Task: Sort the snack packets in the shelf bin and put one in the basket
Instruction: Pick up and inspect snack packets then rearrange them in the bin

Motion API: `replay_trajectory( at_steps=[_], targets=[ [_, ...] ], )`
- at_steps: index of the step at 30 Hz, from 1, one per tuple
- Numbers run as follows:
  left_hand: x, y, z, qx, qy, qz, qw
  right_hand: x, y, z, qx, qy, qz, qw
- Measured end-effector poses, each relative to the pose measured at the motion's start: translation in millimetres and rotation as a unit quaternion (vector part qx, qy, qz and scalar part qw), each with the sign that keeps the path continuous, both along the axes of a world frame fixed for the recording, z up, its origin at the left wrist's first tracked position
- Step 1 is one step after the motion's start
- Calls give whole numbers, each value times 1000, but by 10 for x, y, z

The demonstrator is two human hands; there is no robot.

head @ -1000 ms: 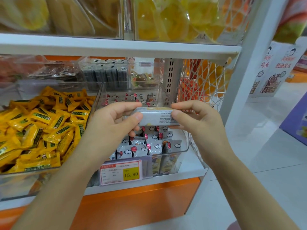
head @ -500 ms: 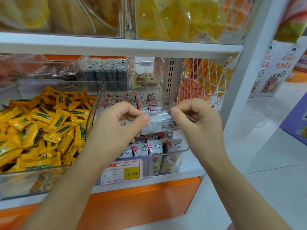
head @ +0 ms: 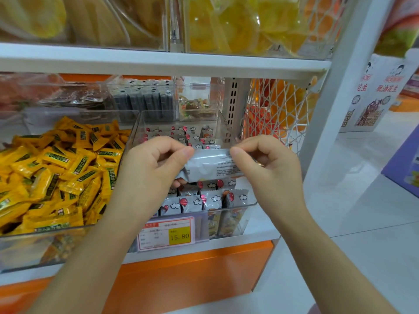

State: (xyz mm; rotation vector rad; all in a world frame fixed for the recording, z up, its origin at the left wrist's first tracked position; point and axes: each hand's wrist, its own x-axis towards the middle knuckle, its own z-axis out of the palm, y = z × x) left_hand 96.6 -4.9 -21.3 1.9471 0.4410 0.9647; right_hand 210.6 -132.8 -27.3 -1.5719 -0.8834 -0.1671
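A grey snack packet (head: 212, 165) with small printed text is held level over the clear shelf bin (head: 229, 208). My left hand (head: 150, 164) pinches its left end and my right hand (head: 265, 165) pinches its right end. Below it, the bin holds several upright grey packets (head: 199, 200) printed with red balloons and white clouds. More of these packets (head: 179, 132) stand at the bin's back. No basket is in view.
A bin of yellow packets (head: 56, 168) sits to the left. A price tag reading 15.80 (head: 166, 234) hangs on the bin's front. A white wire rack (head: 281, 109) with orange goods hangs on the right. Bins of dried fruit (head: 238, 23) fill the shelf above. White floor lies at right.
Both hands have turned the packet so its printed back tilts toward me and have lowered it slightly toward the bin. Their pinch on its ends has tightened.
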Motion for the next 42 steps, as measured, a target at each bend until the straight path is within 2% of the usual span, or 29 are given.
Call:
replay_trajectory(
  at_steps=[4, 10, 18, 20, 22, 24, 27, 35, 39, 42],
  targets=[
    [4, -3, 9, -13, -1, -31, 999, 39, -3, 0, -16, 42, -21, 999],
    [2, 63, -22, -88, -36, -51, 994, 112, -33, 18, 12, 130, 36, 991],
    [-7, 121, -53, -190, -44, -92, 976, 81, -25, 15, 34, 161, 63, 984],
    [-10, 91, -44, -164, -27, -92, 982, 58, -1, -7, 23, 125, 27, 992],
    [-9, 67, -54, -76, 27, -68, 994, 46, 18, -30, -9, 88, -16, 996],
    [-2, 58, -47, -23, 51, -41, 998, 48, 20, -31, -21, 98, -3, 995],
    [-13, 79, -25, -19, 43, -35, 998, 81, -9, 6, -16, 159, 78, 984],
    [-6, 93, -29, 19, 46, -52, 997, 185, -100, 46, -76, 170, 148, 971],
    [12, 73, -64, 61, 37, -13, 997, 170, -92, 26, -47, 181, 167, 968],
    [37, 75, -91, 33, 11, 24, 999, 141, -96, 37, -56, 165, 198, 965]
  ],
)
